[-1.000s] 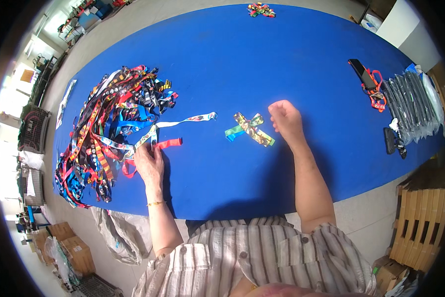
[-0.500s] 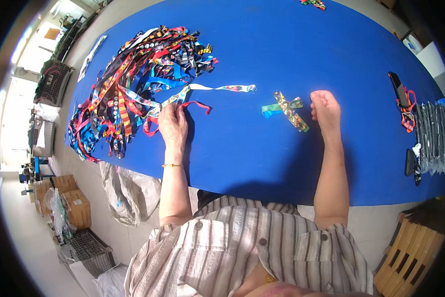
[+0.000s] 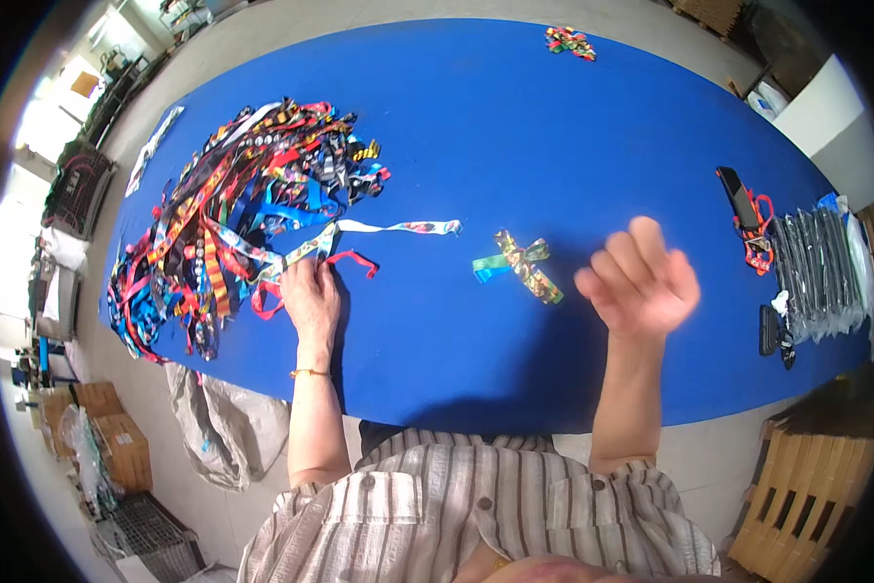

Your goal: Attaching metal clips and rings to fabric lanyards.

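A heap of printed ribbons [image 3: 252, 209] in many colours lies on the left of the blue table. At its near right side my left hand [image 3: 310, 296] rests with its fingers closed on a white patterned ribbon [image 3: 398, 228], whose free end stretches rightward. A red ribbon [image 3: 354, 258] curls beside those fingers. Toward the middle lie short camouflage-like and green-blue ribbon pieces [image 3: 521, 262], crossing one another. My right hand [image 3: 641, 280] is raised to their right, palm turned up, fingers loosely curled and thumb apart. I see nothing in it.
A small pile of colourful ribbon pieces [image 3: 571, 43] sits at the table's far edge. On the right are a black phone-like object [image 3: 737, 197], red-handled scissors [image 3: 759, 248] and a row of plastic-wrapped packs [image 3: 818, 272]. Cardboard boxes [image 3: 121, 442] stand on the floor at left.
My right hand has lifted and turned palm up, its closed fingers loosening. My left hand keeps its place on the ribbon. The whole view has shifted, showing more of the table's far edge.
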The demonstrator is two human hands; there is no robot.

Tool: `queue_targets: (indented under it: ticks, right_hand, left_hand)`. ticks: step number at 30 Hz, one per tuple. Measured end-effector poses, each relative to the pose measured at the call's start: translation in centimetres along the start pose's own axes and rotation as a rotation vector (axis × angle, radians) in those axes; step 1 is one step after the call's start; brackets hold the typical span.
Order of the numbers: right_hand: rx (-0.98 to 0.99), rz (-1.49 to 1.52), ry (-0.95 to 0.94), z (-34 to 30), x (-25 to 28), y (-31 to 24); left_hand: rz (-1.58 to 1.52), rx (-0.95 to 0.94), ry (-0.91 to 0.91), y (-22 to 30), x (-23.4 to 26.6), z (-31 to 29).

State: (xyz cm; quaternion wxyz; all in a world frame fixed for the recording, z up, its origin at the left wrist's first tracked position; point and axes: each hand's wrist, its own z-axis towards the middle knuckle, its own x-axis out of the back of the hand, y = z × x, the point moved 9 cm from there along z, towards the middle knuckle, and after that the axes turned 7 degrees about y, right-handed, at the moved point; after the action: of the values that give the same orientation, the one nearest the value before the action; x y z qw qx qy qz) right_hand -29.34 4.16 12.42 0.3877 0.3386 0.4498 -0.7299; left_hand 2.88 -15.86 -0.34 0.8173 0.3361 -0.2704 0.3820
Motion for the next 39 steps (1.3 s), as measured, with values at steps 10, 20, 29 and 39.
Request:
queue_targets:
  ticks: [10,20,29,39]
  right_hand:
    - [-0.209,0.222,-0.562,-1.2,-15.8,-0.8]
    - [-0.377,0.363,-0.602,-1.0,-14.9,1.3]
    - [-0.449,0.372,-0.605,-1.0,-14.8,1.5]
    - [-0.503,0.401,-0.561,-1.2,-14.6,2.1]
  left_hand:
    - [0.118,-0.015,-0.025,0.8,-0.6,0.3]
    - [0.158,-0.043,-0.033,1.2,-1.4,0.7]
    - [0.179,-0.053,-0.050,1.4,-1.5,0.7]
    - [0.171,-0.058,-0.055,1.2,-1.7,0.4]
